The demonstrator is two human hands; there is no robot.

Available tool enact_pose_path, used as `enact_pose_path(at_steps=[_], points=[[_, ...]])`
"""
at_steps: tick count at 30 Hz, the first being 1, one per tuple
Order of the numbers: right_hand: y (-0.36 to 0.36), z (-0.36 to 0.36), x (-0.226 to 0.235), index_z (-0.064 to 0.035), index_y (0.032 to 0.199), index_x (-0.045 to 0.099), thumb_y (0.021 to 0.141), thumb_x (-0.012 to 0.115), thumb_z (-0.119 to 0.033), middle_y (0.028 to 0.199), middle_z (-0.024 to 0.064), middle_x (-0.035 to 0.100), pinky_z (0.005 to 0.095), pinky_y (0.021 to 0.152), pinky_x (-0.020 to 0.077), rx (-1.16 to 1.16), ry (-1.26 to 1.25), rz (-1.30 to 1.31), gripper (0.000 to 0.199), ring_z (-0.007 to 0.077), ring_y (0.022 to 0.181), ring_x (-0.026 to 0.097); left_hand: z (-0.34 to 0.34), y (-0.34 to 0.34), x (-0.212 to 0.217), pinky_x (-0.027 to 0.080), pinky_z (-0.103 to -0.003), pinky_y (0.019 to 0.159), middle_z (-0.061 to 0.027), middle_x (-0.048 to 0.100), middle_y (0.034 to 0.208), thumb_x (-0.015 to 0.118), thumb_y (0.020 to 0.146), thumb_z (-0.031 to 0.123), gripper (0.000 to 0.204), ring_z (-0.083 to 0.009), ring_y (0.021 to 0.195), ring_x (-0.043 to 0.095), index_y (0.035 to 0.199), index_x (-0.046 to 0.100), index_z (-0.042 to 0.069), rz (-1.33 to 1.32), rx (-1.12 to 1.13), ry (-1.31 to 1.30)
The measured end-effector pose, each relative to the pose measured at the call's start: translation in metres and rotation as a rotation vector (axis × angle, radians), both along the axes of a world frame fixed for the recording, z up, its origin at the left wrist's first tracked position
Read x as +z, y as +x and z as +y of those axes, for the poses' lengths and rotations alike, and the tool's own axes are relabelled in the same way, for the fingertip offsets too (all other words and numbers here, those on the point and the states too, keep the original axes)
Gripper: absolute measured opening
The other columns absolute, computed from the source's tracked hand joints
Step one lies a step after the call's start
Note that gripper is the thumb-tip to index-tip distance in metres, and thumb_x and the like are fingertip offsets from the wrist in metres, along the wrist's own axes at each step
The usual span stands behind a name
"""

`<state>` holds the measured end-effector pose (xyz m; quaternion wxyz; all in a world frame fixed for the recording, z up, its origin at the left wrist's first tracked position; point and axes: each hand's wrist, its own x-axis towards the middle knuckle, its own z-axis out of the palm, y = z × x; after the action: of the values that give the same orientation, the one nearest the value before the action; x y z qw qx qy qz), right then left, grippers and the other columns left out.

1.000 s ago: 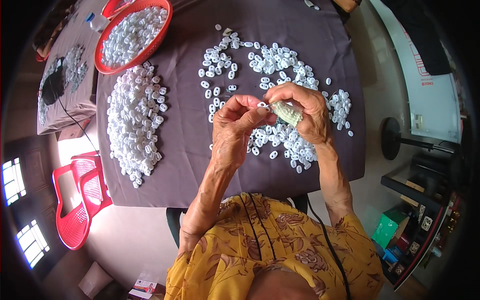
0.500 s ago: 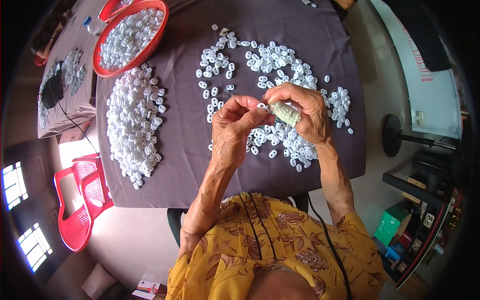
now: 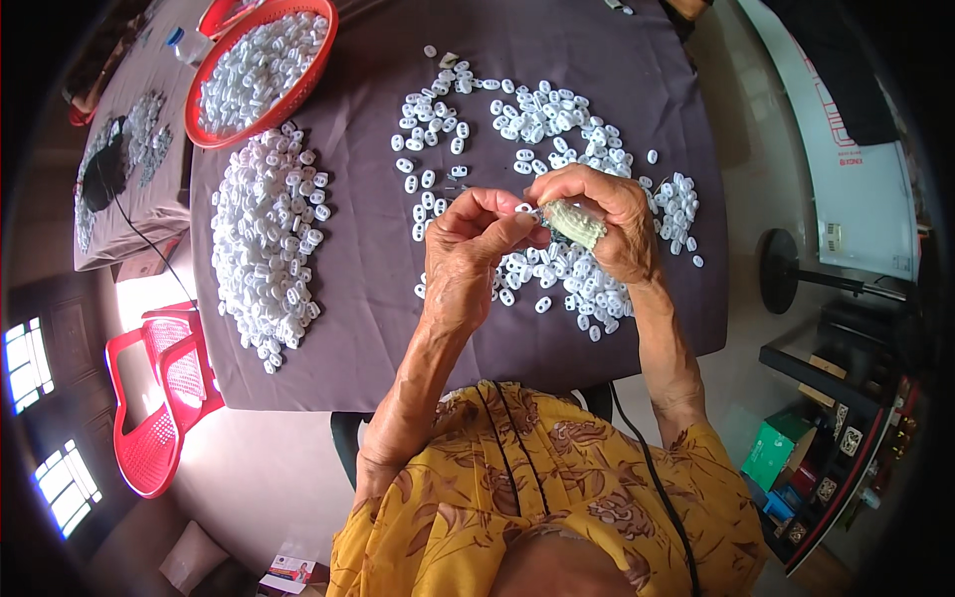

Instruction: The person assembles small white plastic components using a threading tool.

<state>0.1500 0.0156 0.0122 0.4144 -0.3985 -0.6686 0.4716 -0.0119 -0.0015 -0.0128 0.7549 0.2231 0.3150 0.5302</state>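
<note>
Over the middle of the table, my left hand (image 3: 464, 249) pinches a small white oval plastic piece (image 3: 524, 209) between thumb and fingertips. Close against it, my right hand (image 3: 619, 224) is closed round a lumpy object wrapped in pale green cloth (image 3: 577, 226). A bit of its bluish end shows near the white piece; what kind of tool it is, I cannot make out. Beneath both hands lies a loose spread of white two-holed oval pieces (image 3: 557, 267). A few tiny dark metal bits (image 3: 456, 177) lie just beyond my left hand.
A large heap of the same pieces (image 3: 261, 244) lies on the left of the purple-grey tablecloth (image 3: 388, 348). Behind it stands a red basket (image 3: 325, 60) full of them. A small separate pile (image 3: 676, 209) is at the right. A red chair (image 3: 149, 453) stands left of the table.
Both hands stay together at nearly the same spot. The green-wrapped object has turned slightly, and more of its bluish end shows beside the white piece.
</note>
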Motion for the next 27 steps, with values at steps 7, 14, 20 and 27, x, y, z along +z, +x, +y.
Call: enact_pose_path(at_steps=[7,14,20,27], points=[[0.0007,0.0012,-0.0017,0.0004,0.086,0.057,0.075,0.053,-0.005,0.087,0.0111,0.062,0.0277,0.073,0.0491,0.005,0.054,-0.056,0.013,0.0172,0.082,0.061,-0.0002,0.0009,-0.0002,0.052,-0.035,0.070,-0.0099,0.060,0.079,0.058,0.079,-0.001,0.005,-0.0199,0.069,0.062,0.083,0.055,0.000,0.050,-0.006,-0.001],[0.0002,0.0017,-0.0010,0.0001,0.086,0.058,0.074,0.050,-0.001,0.086,0.0121,0.063,0.0276,0.073,0.0492,0.004,0.133,-0.109,0.014,0.0184,0.080,0.062,-0.0005,0.0006,0.0001,0.052,-0.030,0.068,-0.0097,0.062,0.077,0.062,0.078,0.000,0.007,-0.0178,0.069,0.063,0.082,0.056,0.000,0.024,-0.001,-0.003],[-0.0006,0.0041,-0.0032,-0.0001,0.087,0.058,0.075,0.051,-0.003,0.086,0.0133,0.063,0.0283,0.071,0.0499,0.008,0.186,-0.151,0.014,0.0197,0.080,0.063,-0.0015,0.0011,0.0025,0.052,-0.029,0.068,-0.0098,0.063,0.076,0.063,0.078,0.000,0.007,-0.0177,0.069,0.063,0.082,0.057,0.000,0.044,0.031,0.009],[-0.0054,0.0034,-0.0074,-0.0007,0.086,0.058,0.076,0.054,-0.005,0.087,0.0132,0.064,0.0285,0.068,0.0509,-0.015,0.227,-0.137,0.012,0.0190,0.075,0.064,-0.0012,0.0021,0.0001,0.052,-0.029,0.067,-0.0099,0.062,0.076,0.063,0.078,0.000,0.007,-0.0175,0.069,0.063,0.082,0.057,-0.001,0.060,0.060,-0.001]])
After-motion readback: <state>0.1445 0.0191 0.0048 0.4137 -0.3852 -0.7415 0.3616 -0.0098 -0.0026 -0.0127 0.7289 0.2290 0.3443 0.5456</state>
